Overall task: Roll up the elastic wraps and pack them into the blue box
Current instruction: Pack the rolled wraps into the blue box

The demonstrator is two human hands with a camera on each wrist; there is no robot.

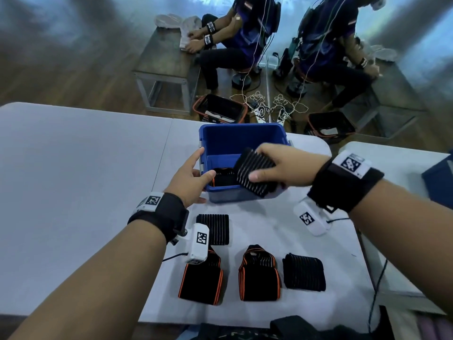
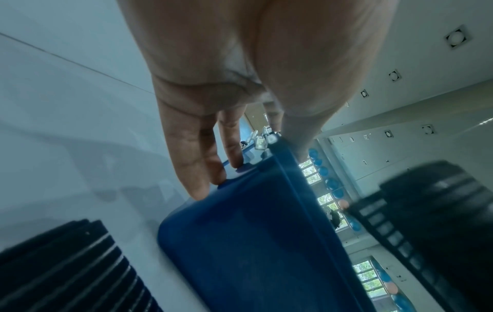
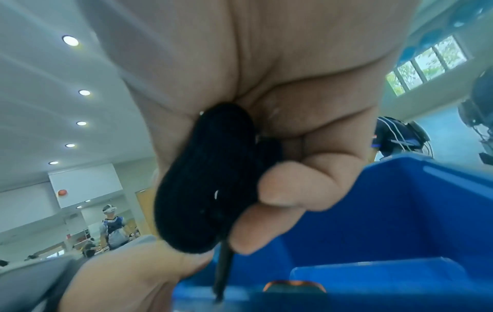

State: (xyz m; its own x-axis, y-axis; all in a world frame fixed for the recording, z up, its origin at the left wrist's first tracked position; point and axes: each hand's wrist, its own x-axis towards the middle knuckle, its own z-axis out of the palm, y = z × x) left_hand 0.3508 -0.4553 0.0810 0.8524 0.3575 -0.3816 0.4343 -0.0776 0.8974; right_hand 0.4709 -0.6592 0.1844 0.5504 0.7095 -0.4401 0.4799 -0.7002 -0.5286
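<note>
The blue box (image 1: 242, 141) stands open on the white table. My left hand (image 1: 203, 165) holds its near left corner, thumb over the rim and fingers (image 2: 192, 168) straight along the outer wall (image 2: 253, 242). My right hand (image 1: 259, 164) grips a rolled black wrap with white stripes (image 1: 247, 175) just above the box's near right part, thumb (image 3: 288, 190) pressed on the roll (image 3: 202, 179). A black wrap with orange edges (image 1: 221, 176) lies inside the box (image 3: 400, 211).
Several wraps lie on the table (image 1: 73, 168) in front of the box: a striped one (image 1: 212, 229), two orange-edged ones (image 1: 201, 278) (image 1: 259, 276) and a black one (image 1: 304, 274). Black fabric (image 1: 294, 325) sits at the near edge. Seated people, baskets (image 1: 220, 109) and cables are on the floor beyond.
</note>
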